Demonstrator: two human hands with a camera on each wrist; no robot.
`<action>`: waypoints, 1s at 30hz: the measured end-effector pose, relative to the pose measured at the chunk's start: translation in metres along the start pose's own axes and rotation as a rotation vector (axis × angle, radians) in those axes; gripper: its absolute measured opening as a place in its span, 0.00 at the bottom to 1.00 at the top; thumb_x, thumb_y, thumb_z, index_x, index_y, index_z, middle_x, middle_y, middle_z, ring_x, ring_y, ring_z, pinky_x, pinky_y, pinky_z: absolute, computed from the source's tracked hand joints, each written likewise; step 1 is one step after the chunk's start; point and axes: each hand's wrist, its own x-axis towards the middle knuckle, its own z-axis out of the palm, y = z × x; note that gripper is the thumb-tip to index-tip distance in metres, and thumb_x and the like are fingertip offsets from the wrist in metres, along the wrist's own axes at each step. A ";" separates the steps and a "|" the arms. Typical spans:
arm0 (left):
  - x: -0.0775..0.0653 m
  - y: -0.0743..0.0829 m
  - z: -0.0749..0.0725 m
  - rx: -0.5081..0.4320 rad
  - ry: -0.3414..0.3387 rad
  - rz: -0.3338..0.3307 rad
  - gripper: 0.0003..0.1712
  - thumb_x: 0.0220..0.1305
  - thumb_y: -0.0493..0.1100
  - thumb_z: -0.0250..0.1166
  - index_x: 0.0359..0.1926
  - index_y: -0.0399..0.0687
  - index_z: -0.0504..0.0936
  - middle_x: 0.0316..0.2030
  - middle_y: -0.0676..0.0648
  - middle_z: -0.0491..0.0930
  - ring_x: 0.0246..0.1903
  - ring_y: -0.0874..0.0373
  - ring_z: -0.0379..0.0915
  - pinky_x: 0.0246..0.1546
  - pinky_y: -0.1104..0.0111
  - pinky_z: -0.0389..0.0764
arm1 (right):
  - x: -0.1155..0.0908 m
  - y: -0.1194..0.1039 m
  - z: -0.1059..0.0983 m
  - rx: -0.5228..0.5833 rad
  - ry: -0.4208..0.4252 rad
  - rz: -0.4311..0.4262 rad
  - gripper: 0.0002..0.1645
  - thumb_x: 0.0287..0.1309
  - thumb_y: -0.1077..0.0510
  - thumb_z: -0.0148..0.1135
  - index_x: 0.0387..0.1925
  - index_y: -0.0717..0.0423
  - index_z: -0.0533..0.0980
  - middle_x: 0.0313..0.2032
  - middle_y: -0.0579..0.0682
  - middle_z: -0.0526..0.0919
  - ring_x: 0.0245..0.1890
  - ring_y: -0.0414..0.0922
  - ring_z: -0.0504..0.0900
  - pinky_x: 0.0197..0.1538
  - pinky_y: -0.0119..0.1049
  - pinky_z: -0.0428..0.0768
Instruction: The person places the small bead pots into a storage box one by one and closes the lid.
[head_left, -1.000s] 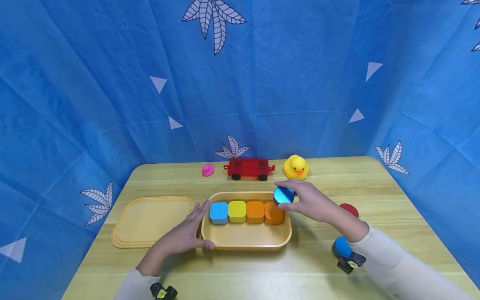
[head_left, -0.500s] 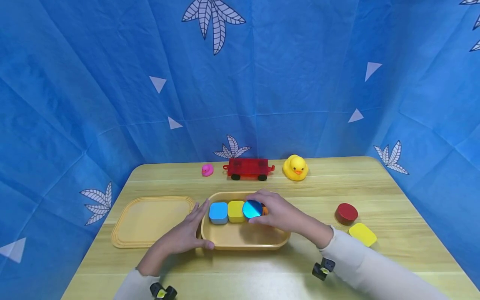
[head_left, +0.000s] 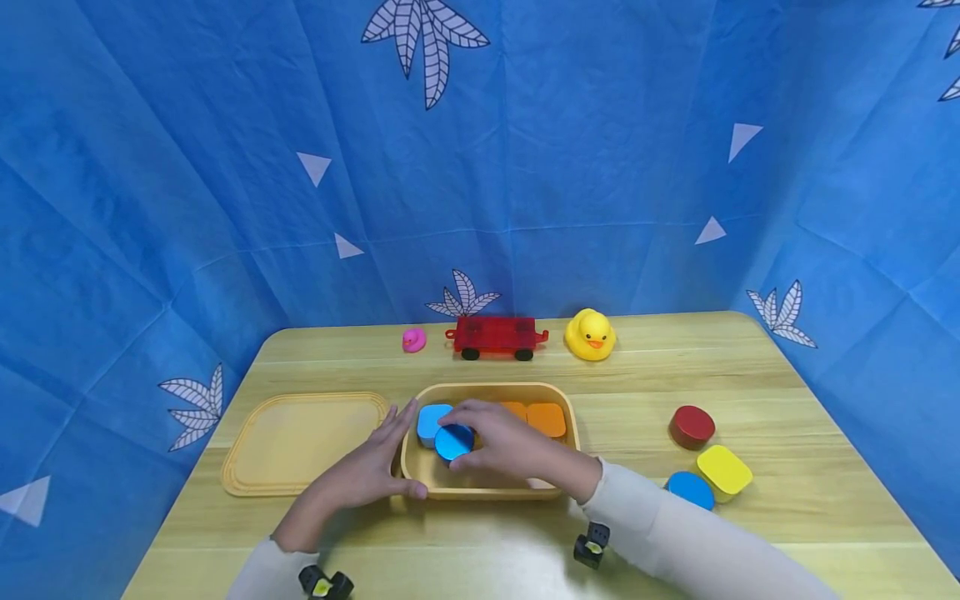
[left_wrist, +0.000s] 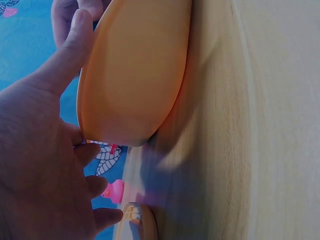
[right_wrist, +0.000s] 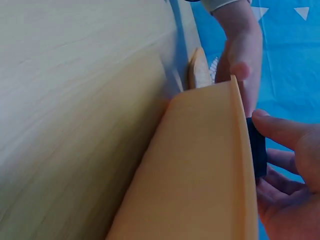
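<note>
In the head view, a tan box (head_left: 487, 482) holds blocks along its far side: a light blue one (head_left: 431, 423) at the left and two orange ones (head_left: 546, 419) at the right. My right hand (head_left: 502, 442) reaches over the box and pinches a round blue block (head_left: 454, 442) beside the light blue one. The right wrist view has this block, dark there (right_wrist: 257, 147), just inside the rim. Whether it touches the floor of the box is hidden. My left hand (head_left: 367, 462) rests on the box's left end, fingers spread and thumb at the near rim.
A tan lid (head_left: 307, 442) lies left of the box. Behind stand a pink duck (head_left: 414, 339), a red toy wagon (head_left: 495, 335) and a yellow duck (head_left: 590, 335). Dark red (head_left: 692, 427), yellow (head_left: 723, 472) and blue (head_left: 690, 490) blocks sit at the right.
My right hand has carried the round blue block leftward from above the box's right end and lowered it at the left part. The left hand has stayed in place.
</note>
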 end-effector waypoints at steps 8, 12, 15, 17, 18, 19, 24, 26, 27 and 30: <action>0.001 -0.003 0.000 0.003 -0.001 0.009 0.74 0.52 0.72 0.73 0.84 0.62 0.33 0.83 0.43 0.36 0.81 0.38 0.25 0.67 0.31 0.62 | 0.016 -0.001 0.014 0.002 -0.034 -0.015 0.34 0.61 0.49 0.75 0.67 0.52 0.78 0.62 0.50 0.80 0.62 0.47 0.78 0.64 0.39 0.79; 0.001 -0.003 0.000 -0.002 -0.004 0.002 0.74 0.53 0.72 0.73 0.84 0.63 0.33 0.83 0.42 0.36 0.81 0.38 0.25 0.67 0.31 0.63 | 0.021 0.004 0.022 0.006 -0.045 -0.002 0.34 0.60 0.47 0.76 0.66 0.49 0.78 0.63 0.48 0.80 0.65 0.47 0.75 0.66 0.40 0.77; 0.000 -0.002 0.000 -0.005 -0.010 -0.005 0.73 0.53 0.72 0.73 0.84 0.63 0.32 0.83 0.42 0.35 0.81 0.38 0.25 0.66 0.31 0.63 | 0.023 0.007 0.027 -0.005 -0.048 -0.012 0.34 0.59 0.46 0.76 0.65 0.48 0.79 0.63 0.46 0.80 0.66 0.46 0.74 0.67 0.40 0.76; 0.000 -0.002 -0.001 -0.009 -0.013 -0.004 0.73 0.53 0.72 0.73 0.84 0.62 0.32 0.83 0.43 0.35 0.81 0.38 0.24 0.66 0.30 0.63 | 0.023 0.008 0.029 -0.023 -0.048 -0.027 0.34 0.58 0.45 0.76 0.65 0.47 0.79 0.63 0.45 0.80 0.66 0.46 0.73 0.69 0.39 0.74; 0.000 -0.001 -0.001 -0.009 -0.014 -0.004 0.73 0.53 0.72 0.73 0.84 0.62 0.32 0.83 0.43 0.34 0.81 0.38 0.24 0.66 0.31 0.63 | 0.023 0.008 0.030 -0.036 -0.047 -0.038 0.34 0.58 0.45 0.76 0.65 0.47 0.79 0.63 0.44 0.80 0.67 0.45 0.73 0.69 0.39 0.74; -0.001 -0.001 -0.001 -0.010 -0.014 -0.004 0.73 0.53 0.72 0.73 0.84 0.62 0.32 0.83 0.43 0.35 0.81 0.38 0.24 0.66 0.30 0.63 | 0.023 0.009 0.031 -0.056 -0.044 -0.049 0.33 0.58 0.45 0.76 0.64 0.47 0.80 0.63 0.44 0.81 0.67 0.45 0.73 0.69 0.39 0.73; -0.001 0.000 -0.001 -0.017 -0.018 -0.007 0.73 0.54 0.72 0.73 0.84 0.63 0.32 0.83 0.43 0.35 0.81 0.38 0.24 0.65 0.29 0.63 | 0.022 0.009 0.033 -0.128 -0.026 -0.090 0.31 0.58 0.47 0.77 0.62 0.47 0.81 0.61 0.43 0.81 0.65 0.44 0.74 0.69 0.37 0.73; -0.001 0.000 -0.001 -0.017 -0.018 -0.009 0.73 0.54 0.72 0.72 0.84 0.63 0.32 0.83 0.43 0.35 0.81 0.37 0.24 0.65 0.29 0.63 | 0.021 0.009 0.034 -0.133 -0.023 -0.089 0.30 0.58 0.47 0.77 0.62 0.46 0.81 0.61 0.43 0.80 0.64 0.43 0.74 0.69 0.37 0.73; -0.001 0.000 -0.001 -0.017 -0.018 -0.011 0.73 0.54 0.72 0.72 0.84 0.63 0.32 0.83 0.43 0.35 0.80 0.37 0.24 0.65 0.28 0.63 | 0.021 0.009 0.034 -0.128 -0.024 -0.082 0.30 0.58 0.47 0.77 0.62 0.46 0.81 0.62 0.43 0.80 0.64 0.43 0.73 0.69 0.38 0.73; -0.001 0.001 -0.001 -0.018 -0.016 -0.013 0.73 0.54 0.72 0.72 0.84 0.63 0.32 0.83 0.43 0.35 0.80 0.37 0.24 0.64 0.28 0.63 | 0.021 0.009 0.034 -0.111 -0.031 -0.064 0.31 0.58 0.46 0.77 0.63 0.45 0.81 0.62 0.42 0.80 0.65 0.43 0.73 0.69 0.38 0.73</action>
